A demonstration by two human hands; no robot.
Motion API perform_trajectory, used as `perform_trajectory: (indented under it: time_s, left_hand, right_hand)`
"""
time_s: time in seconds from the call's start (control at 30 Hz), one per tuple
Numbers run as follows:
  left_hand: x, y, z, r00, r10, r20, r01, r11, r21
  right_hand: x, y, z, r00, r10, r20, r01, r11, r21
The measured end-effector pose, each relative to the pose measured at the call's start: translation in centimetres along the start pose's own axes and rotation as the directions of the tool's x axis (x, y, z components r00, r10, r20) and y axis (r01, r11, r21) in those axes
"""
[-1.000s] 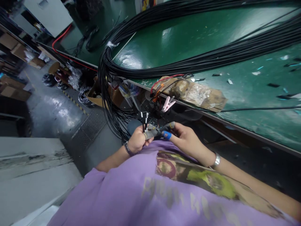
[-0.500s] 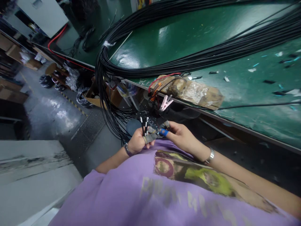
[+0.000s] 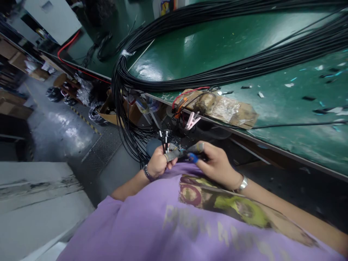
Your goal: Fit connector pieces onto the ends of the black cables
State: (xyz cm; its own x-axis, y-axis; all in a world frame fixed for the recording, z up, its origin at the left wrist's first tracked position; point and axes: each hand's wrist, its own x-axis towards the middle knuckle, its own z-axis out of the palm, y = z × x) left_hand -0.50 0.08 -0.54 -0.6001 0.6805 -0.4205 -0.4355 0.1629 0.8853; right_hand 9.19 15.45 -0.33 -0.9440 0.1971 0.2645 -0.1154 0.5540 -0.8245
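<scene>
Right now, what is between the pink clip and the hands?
In the head view, the white-tipped cable ends held up by the left hand stand between it and the pink clip; the right hand sits nearby.

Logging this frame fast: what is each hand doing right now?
Left hand: closed around the cable ends, which stick up from the fist.
Right hand: fingers pinched together near the left hand; what they grip cannot be told.

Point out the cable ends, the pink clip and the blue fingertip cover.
cable ends (image 3: 164,139), head view, on the white-banded tips.
pink clip (image 3: 191,121), head view, on its body.
blue fingertip cover (image 3: 193,157), head view, on its middle.
</scene>
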Motion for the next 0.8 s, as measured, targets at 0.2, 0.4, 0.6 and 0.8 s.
perform_trajectory:
  time_s: [0.2, 0.4, 0.6, 0.8]
  left_hand:
    - [-0.2, -0.1, -0.2, 0.997, -0.056, 0.044, 0.057, 0.998, -0.015]
    - [-0.4, -0.3, -0.5, 0.983, -0.105, 0.153, 0.101, 0.994, 0.032]
    - [-0.2, -0.6, -0.4, 0.989, -0.103, 0.106, 0.098, 0.994, 0.054]
    - [0.1, -1.1, -0.4, 0.999, -0.03, 0.029, 0.029, 0.998, 0.059]
  right_hand:
    - [0.7, -0.2, 0.3, 0.988, 0.151, 0.03, -0.154, 0.969, 0.195]
    - [0.9, 0.0, 1.0, 0.982, 0.158, 0.103, -0.178, 0.955, 0.236]
    - [0.7, 0.5, 0.9, 0.984, 0.175, 0.002, -0.174, 0.975, 0.14]
    - [0.3, -0.3, -0.4, 0.997, -0.009, 0.081, 0.022, 0.987, -0.16]
